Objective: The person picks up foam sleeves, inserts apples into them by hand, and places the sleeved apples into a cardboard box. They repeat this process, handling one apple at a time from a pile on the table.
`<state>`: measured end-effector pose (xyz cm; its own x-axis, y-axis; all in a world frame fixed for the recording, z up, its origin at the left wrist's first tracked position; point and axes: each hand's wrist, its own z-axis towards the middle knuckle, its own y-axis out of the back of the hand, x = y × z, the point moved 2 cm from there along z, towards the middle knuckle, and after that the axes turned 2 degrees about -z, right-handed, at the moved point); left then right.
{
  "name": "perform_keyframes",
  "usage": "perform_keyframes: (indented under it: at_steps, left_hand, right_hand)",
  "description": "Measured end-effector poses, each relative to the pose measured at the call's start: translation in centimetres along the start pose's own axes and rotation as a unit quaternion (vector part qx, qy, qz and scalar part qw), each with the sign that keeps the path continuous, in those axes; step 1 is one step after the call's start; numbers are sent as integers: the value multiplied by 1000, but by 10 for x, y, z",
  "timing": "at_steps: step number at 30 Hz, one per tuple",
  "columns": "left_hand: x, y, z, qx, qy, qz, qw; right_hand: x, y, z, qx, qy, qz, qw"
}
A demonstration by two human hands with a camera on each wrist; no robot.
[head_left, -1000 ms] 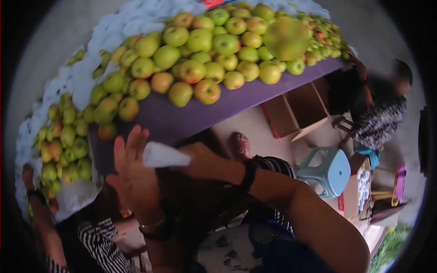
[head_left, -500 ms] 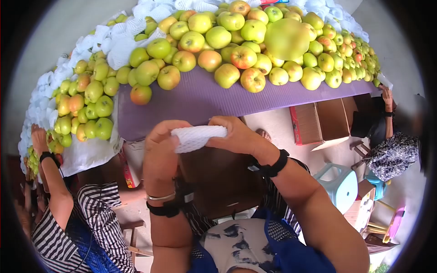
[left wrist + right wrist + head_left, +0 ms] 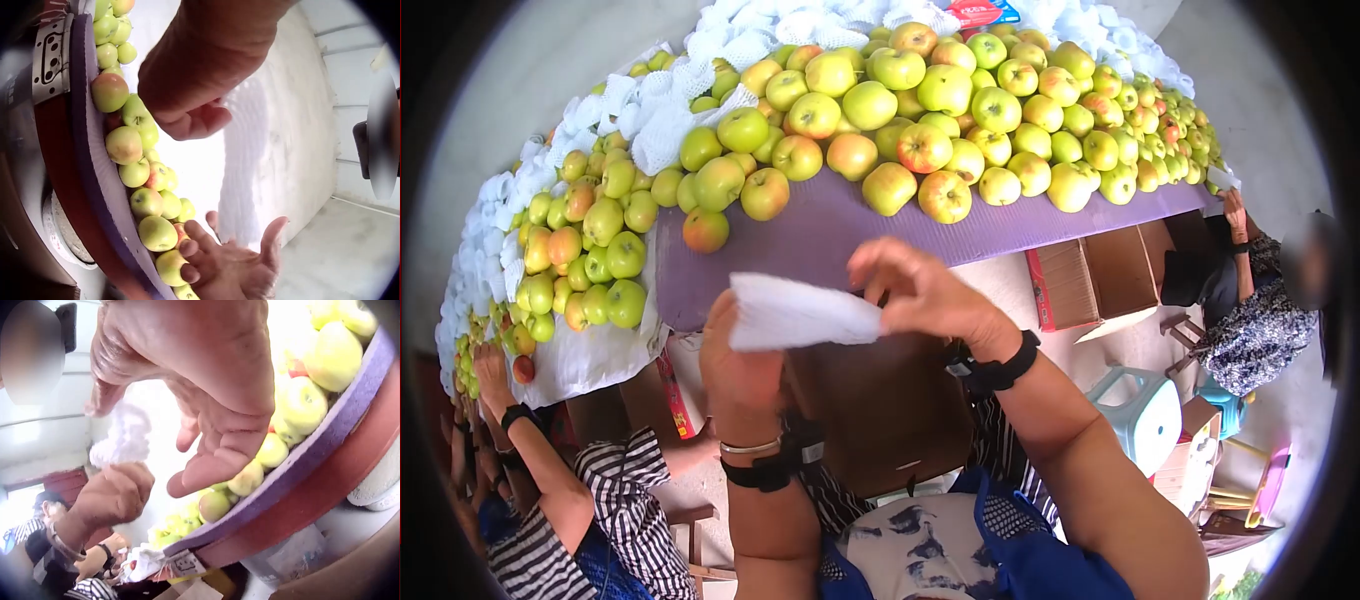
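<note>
The left hand (image 3: 745, 370), fingers curled, pinches one end of a white foam-net fruit sleeve (image 3: 800, 312) held up at the near edge of the desk (image 3: 795, 235). The right hand (image 3: 930, 295) is at the other end, its fingers loosely spread. Green-and-red apples (image 3: 870, 106) are heaped beyond the desk's purple near edge; more foam nets (image 3: 665, 105) line the far edge.

No text reads clearly (the red-and-blue packet (image 3: 980, 12) bears illegible white lettering).
</note>
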<state>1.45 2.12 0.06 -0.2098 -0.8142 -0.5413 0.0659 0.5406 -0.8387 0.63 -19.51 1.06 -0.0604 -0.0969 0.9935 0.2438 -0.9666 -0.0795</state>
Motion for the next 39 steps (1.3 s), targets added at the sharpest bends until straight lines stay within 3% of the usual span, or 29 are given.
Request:
perform_keyframes:
  at_steps: [2,3,4,5,8,12,18,21,24,27,28,29,30,34,36,39]
  left_hand:
    - [-8,20,7,-37,4,-50,998]
    - [-7,22,6,-55,-10,-23,998]
    - [-5,22,6,-77,-13,-20,997]
    - [-3,22,7,-98,-16,-16,995]
    - [3,22,9,-134,-20,-5,991]
    - [6,11,12,-86,-19,13,996]
    - [7,9,12,-78,-7,34,996]
    - [8,9,12,-82,1,25,996]
    - [7,8,10,-97,-5,18,995]
    - [4,2,7,-97,-38,51,993]
    - [5,1,6,-95,-52,58,992]
    - [4,1,7,-94,-67,66,991]
    - [4,1,6,-93,-82,74,989]
    - [1,-8,3,-130,-197,172,956]
    - [-1,-6,4,-155,-268,203,929]
    - [-3,-8,2,-189,-312,227,903]
  right_hand:
    - [12,21,5,-132,33,29,990]
    - [6,40,10,-214,52,-155,963]
    - [1,56,16,-288,68,-333,895]
    - [8,62,20,-321,46,-432,842]
    - [13,73,37,-367,154,-550,734]
    - [12,76,57,-338,110,-570,741]
    - [0,79,73,-311,57,-620,718]
    - [2,80,75,-323,49,-596,734]
    - [9,83,72,-368,74,-537,756]
    - [23,75,62,-375,99,-226,894]
    - [29,69,59,-326,109,-65,937]
    - [36,62,57,-268,115,99,951]
    - [38,55,55,-200,117,260,937]
    - [21,32,54,-43,52,446,893]
    - [17,18,52,-20,31,479,877]
    - [20,-1,49,32,1,509,860]
